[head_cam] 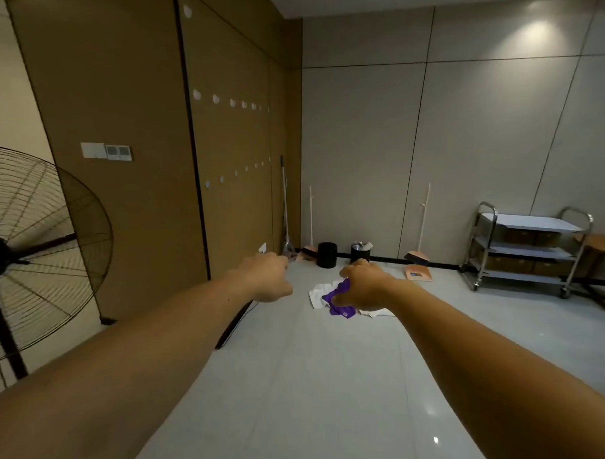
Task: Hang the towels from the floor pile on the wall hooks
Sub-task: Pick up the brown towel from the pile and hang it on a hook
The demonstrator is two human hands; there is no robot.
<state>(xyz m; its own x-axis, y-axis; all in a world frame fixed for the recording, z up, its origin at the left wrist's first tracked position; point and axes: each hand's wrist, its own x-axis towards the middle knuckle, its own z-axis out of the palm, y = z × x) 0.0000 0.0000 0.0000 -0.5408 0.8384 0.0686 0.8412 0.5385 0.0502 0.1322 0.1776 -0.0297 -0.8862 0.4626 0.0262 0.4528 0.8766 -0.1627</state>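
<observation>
A black standing fan (37, 245) fills the left edge. Beside it, a brown wall panel carries two rows of small white wall hooks (197, 94), all bare. The left hand (268, 278) reaches forward, its fingers loosely curled with nothing in them. Just to its right, a purple towel (343, 310) lies crumpled with a white towel (318, 294) on the grey floor. The right hand (364, 285) overlaps the purple one, fingers curled down; whether it grips the cloth cannot be told. A metal cart (528, 252) stands far right
</observation>
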